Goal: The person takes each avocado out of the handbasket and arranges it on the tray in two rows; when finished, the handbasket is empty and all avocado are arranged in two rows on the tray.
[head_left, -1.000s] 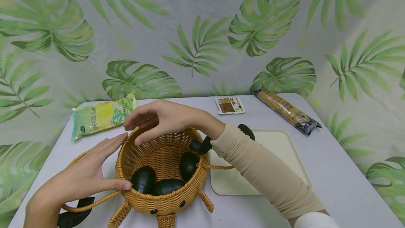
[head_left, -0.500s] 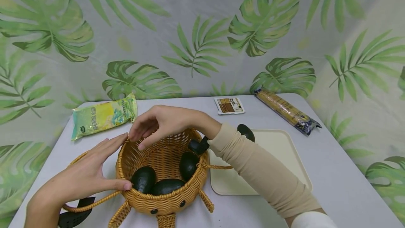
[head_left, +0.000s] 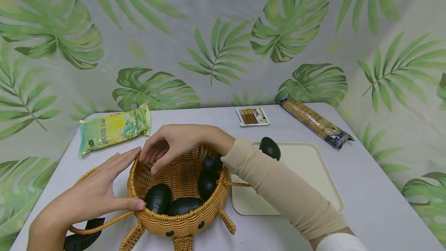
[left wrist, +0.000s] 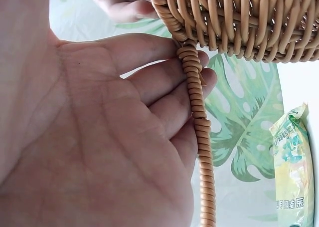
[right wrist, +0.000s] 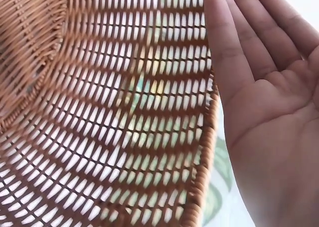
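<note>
My left hand (head_left: 94,195) lies spread along the side of the wicker basket (head_left: 156,224) nearest it, fingers stretched out together toward the far part of the rim and thumb held apart, its tip touching the rim closer to me. In the left wrist view, the basket's corded handle (left wrist: 203,127) runs across the palm side of those fingers, with fingertips showing past it. My right hand (head_left: 179,140) is arched over the basket's far side, reaching across toward my left fingertips; its fingers are long and loosely bent, side by side, and its thumb points down over the opening, pinching nothing. The right wrist view has the fingers overlapping the rim, though I cannot tell how firmly they touch it. So the basket sits between my hands, upright, and on its floor, nearer to me than my right hand, lie three dark green avocados (head_left: 184,205): one just beside my left thumb, one next to it, and one against the wall under my right forearm. That forearm, in a beige sleeve (head_left: 278,185), crosses above a cream tray (head_left: 310,173), and another avocado (head_left: 270,148) shows at the tray's far edge, partly hidden behind the sleeve. Beyond my left hand is a yellow-green packet (head_left: 115,129); past my right wrist are a small brown-and-white packet (head_left: 253,116) and, farther right, a long golden packet (head_left: 313,121).
</note>
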`<state>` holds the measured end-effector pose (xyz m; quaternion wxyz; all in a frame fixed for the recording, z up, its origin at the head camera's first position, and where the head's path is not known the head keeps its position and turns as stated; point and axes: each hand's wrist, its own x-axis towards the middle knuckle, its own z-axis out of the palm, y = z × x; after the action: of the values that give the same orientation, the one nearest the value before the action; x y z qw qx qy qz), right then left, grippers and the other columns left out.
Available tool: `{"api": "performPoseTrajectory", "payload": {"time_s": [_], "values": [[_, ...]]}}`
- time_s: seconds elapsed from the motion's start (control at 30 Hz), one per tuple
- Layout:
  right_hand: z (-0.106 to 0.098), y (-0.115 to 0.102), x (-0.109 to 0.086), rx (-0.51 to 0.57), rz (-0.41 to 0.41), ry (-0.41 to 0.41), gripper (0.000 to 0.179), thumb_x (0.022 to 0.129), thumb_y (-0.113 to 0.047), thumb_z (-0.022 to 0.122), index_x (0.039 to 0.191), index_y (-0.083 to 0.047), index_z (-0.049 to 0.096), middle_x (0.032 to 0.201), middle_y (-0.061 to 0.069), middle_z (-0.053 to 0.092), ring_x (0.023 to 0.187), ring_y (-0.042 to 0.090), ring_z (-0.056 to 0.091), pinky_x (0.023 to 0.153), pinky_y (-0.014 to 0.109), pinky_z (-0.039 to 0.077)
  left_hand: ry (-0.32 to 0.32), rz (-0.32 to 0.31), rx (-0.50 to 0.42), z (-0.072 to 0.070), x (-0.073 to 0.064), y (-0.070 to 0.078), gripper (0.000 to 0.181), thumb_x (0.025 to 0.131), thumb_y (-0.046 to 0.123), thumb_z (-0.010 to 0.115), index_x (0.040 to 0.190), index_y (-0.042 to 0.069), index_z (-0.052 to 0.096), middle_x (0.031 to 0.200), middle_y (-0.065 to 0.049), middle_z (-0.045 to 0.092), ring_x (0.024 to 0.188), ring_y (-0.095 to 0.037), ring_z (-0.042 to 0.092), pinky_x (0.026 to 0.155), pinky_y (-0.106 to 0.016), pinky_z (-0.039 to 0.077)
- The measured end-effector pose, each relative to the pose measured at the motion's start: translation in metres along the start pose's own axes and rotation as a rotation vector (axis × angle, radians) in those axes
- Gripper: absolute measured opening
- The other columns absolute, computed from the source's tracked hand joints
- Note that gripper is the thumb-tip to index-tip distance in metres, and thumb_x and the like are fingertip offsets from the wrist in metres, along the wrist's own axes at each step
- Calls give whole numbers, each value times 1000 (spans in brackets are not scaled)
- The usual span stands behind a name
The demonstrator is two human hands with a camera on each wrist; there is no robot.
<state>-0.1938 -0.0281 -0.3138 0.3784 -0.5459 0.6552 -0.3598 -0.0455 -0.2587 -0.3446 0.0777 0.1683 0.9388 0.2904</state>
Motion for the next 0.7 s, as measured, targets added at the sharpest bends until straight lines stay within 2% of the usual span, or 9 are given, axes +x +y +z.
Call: {"api": "performPoseTrajectory", "payload": {"time_s": [0.3, 0.7], "values": [[11, 9, 13, -52, 110, -69, 47, 92, -16, 79, 135, -3, 65, 131, 5, 69, 117, 7, 66, 101, 19, 51, 8, 3, 14, -1, -2, 2, 117, 77, 55, 87, 167, 29, 18, 167, -18, 28, 150, -54, 22, 100, -80, 32], [20, 18, 18, -175, 153, -168, 53, 92, -23, 80, 138, -4, 63, 133, 3, 67, 117, 2, 63, 101, 15, 49, 1, -1, 13, -1, -1, 4, 118, 76, 55, 87, 167, 28, 16, 168, -18, 26, 150, -51, 23, 100, -80, 33]]}}
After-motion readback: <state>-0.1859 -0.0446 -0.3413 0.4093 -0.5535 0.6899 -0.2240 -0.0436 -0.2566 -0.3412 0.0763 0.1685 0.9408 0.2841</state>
